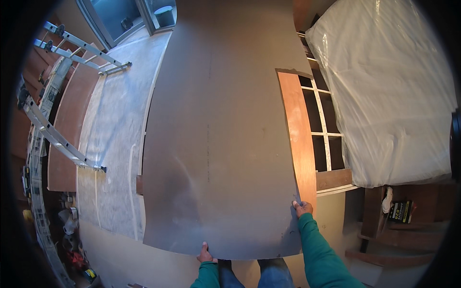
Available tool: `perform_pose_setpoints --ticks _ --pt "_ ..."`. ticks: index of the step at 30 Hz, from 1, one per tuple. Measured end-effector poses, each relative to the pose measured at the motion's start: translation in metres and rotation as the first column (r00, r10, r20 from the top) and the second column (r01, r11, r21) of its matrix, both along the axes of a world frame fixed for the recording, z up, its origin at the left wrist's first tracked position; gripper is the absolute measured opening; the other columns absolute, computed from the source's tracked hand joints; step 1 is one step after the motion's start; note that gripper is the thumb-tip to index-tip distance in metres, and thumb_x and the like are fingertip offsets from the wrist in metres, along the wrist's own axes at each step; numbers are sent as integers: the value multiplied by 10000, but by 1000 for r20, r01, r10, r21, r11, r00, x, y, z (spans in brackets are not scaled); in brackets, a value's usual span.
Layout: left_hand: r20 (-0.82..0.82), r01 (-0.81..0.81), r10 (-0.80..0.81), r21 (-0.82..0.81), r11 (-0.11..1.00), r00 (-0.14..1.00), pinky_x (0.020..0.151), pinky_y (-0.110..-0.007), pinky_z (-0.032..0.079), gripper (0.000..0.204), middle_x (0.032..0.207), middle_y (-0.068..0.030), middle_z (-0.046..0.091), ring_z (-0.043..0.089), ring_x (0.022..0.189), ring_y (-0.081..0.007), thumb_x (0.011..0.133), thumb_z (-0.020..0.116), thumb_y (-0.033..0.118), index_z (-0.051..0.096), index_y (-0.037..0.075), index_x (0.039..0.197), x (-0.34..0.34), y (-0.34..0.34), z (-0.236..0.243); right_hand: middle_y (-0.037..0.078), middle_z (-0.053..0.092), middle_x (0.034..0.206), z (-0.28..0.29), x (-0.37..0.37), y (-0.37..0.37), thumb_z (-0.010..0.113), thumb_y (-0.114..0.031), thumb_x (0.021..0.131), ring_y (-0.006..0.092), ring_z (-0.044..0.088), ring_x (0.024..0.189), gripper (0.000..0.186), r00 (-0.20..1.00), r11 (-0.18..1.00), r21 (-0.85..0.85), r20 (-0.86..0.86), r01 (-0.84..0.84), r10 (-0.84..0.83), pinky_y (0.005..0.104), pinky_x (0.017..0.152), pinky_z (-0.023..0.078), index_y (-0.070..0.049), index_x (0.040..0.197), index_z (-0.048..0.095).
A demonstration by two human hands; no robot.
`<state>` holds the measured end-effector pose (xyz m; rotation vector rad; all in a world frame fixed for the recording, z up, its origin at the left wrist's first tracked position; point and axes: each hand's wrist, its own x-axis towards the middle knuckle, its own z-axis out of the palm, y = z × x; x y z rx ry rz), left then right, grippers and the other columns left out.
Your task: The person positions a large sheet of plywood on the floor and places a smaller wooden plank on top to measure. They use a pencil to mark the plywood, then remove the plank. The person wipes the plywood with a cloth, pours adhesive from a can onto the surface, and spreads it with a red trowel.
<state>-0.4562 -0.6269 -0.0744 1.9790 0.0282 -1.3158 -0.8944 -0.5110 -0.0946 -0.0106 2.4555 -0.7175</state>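
You have a large grey-brown sheet of hardboard [216, 144] held out in front of you, filling the middle of the view and reaching from your hands up toward the window. Your left hand [206, 253] is closed on the sheet's near edge, thumb lying on top. Your right hand [303, 208] is clamped on the near right corner, its fingers curled over the edge, with your green sleeve [321, 254] running back to the lower rim. Just beside that edge lies a narrow reddish plywood strip [298, 134], over a white-barred window frame [324, 139]. A plastic-wrapped mattress [389, 91] sits farther right; an aluminium ladder [57, 139] lies well apart on the left
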Motion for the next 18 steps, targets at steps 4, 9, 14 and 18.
perform_pose_setpoints --ticks 4,9,14,18 --pt "-90 -1 -7 -87 996 996 746 -475 612 500 1156 -222 616 671 915 -335 895 721 141 468 -138 1223 -21 -10 -25 297 685 1123 -20 -29 -16 799 -345 795 345 682 1073 641 996 998 60 -82 -35 40 370 948 510 145 1173 633" --pt "-120 94 -105 -89 992 987 762 -468 608 472 1170 -190 624 674 923 -321 911 707 142 488 -95 1254 -55 -31 -27 270 710 1042 -33 -61 -30 788 -399 798 342 700 1010 598 986 993 76 -131 -94 104 378 899 527 103 1104 679" --pt "-188 35 -65 -161 986 980 756 -443 601 418 1178 -176 632 669 948 -305 931 687 166 530 -59 1247 -52 -8 -53 258 718 962 -20 -74 -29 779 -397 815 337 709 928 546 988 991 14 -81 -132 133 389 843 534 102 1017 689" --pt "-350 64 -110 -142 988 930 747 -418 593 417 1165 -155 643 670 950 -300 941 690 237 562 -26 1237 -56 8 -63 206 702 830 -18 -85 -20 787 -388 816 274 677 773 493 979 988 31 -130 -154 156 387 754 527 85 912 683"
